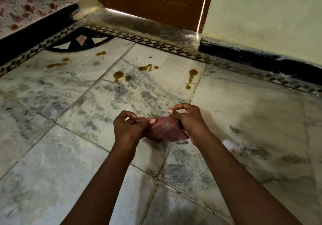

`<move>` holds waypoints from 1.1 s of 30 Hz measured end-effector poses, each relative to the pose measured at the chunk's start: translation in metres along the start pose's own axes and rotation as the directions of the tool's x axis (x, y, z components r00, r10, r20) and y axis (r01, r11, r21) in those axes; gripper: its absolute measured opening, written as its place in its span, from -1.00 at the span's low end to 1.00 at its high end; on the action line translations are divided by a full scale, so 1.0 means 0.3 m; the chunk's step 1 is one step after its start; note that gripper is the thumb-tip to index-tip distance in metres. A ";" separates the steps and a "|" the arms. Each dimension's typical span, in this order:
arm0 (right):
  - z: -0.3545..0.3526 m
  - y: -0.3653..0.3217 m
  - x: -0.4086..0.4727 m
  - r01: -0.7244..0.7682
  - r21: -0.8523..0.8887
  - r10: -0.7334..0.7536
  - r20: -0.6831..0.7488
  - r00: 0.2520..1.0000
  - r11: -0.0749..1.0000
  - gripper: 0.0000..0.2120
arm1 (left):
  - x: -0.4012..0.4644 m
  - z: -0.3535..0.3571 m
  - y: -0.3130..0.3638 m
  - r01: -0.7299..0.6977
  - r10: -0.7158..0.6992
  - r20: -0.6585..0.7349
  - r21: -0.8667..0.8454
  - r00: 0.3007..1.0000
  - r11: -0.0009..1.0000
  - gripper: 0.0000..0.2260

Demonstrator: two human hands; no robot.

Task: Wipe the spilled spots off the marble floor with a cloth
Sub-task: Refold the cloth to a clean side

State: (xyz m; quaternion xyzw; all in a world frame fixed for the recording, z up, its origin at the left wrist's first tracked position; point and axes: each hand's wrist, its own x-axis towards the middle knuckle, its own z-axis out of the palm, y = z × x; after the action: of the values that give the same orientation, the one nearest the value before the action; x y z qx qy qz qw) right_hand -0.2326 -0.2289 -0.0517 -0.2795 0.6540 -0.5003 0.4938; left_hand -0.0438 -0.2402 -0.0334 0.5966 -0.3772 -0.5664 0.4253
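Gripping cloth [165, 129] between left hand [128, 129] and right hand [189, 120].

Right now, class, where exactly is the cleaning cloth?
In the head view the reddish cloth sits low centre, bunched between the left hand and the right hand, nearer the camera than the brown spots.

Head view, sole camera: worn on the person's head, wide-angle, looking forward and steeply down onto the marble floor [73, 163]. Near edge: both forearms enter from the bottom of the frame; left hand [127, 129] and right hand [188, 122] sit close to centre, nearer than anything else. Far edge: wooden door [151, 0] ahead, yellowish wall [270, 15] far right, patterned surface [26, 3] far left. Straight lines bow toward the edges. No second view to overlap with.
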 end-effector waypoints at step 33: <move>0.137 -0.235 0.200 0.561 -0.597 -0.542 0.236 0.806 0.574 -0.67 | 0.414 -0.092 0.089 -0.519 0.497 0.150 0.260 0.855 0.814 -0.75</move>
State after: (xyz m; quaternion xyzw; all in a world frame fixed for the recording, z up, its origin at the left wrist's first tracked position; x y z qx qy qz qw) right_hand -0.2249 -0.3202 -0.0085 -0.6266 0.6574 -0.3701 0.1958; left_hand -0.0064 -0.3632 -0.0526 0.5083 -0.6177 -0.3925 0.4539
